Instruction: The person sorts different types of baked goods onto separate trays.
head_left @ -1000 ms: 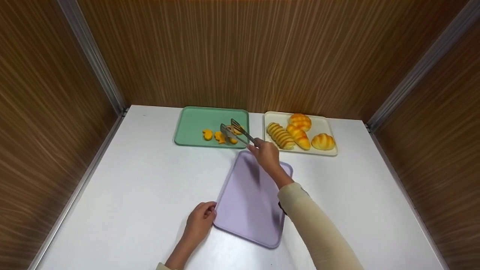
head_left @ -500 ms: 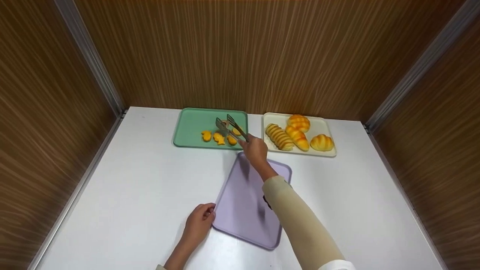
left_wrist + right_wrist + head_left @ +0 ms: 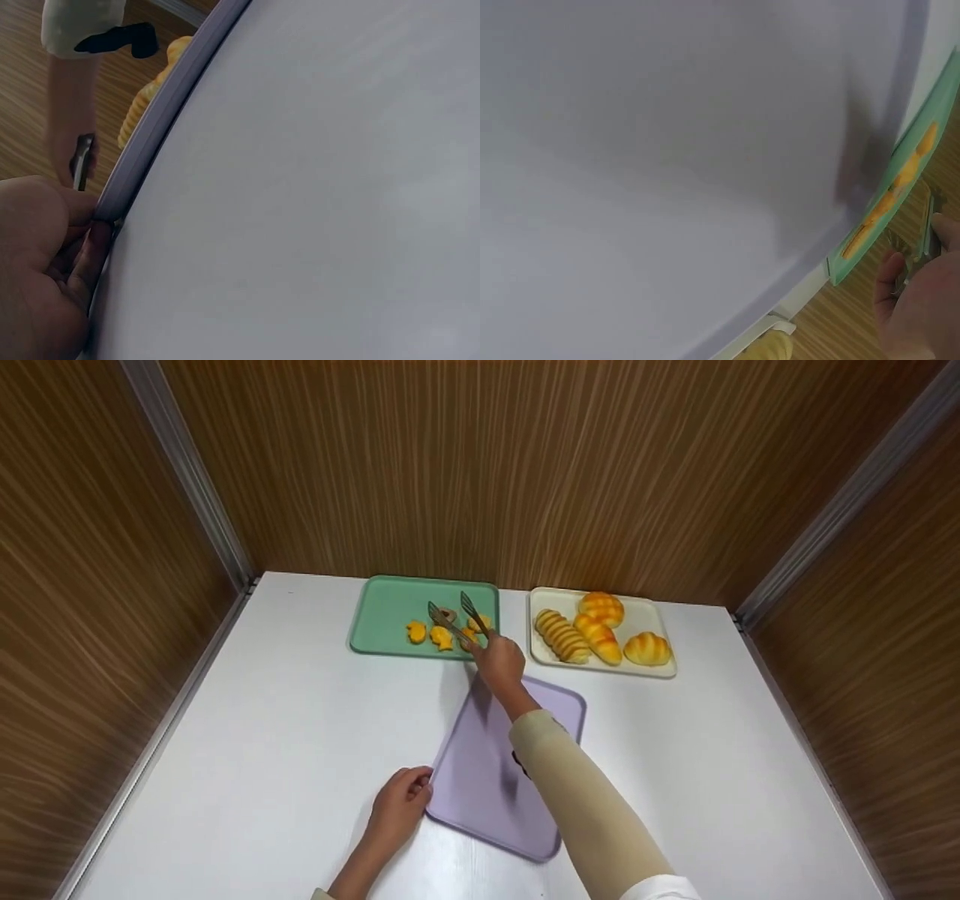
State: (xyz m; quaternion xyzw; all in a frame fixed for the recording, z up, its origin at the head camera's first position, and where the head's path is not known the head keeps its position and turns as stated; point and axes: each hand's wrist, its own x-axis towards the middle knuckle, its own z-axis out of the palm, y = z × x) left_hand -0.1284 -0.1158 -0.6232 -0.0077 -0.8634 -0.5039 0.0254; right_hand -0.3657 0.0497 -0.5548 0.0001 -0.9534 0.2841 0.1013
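My left hand point(image 3: 397, 806) pinches the near left edge of a lilac tray point(image 3: 466, 780); in the left wrist view, thumb and fingers meet at its rim point(image 3: 150, 142). My right hand point(image 3: 501, 661) grips metal tongs point(image 3: 451, 625) over a green tray point(image 3: 386, 611). The tong tips stand apart on either side of a brown ring-shaped piece point(image 3: 448, 614); whether they touch it I cannot tell. Around it on the green tray lie several small yellow pieces, among them a fish-shaped one point(image 3: 442, 638). The tongs and hand partly cover the pieces at the right.
At the back right, a cream tray point(image 3: 637, 613) bears a striped loaf point(image 3: 562, 636), a round bun point(image 3: 601, 608), a long roll point(image 3: 598, 639) and a ridged bun point(image 3: 647, 649). Wood-patterned panels point(image 3: 480, 472) close off the white table's point(image 3: 300, 712) back and sides.
My right hand has moved left, and the tongs have gone from the yellow pieces to the brown ring-shaped piece, with their tips spread wider. The left hand stays at the lilac tray's edge.
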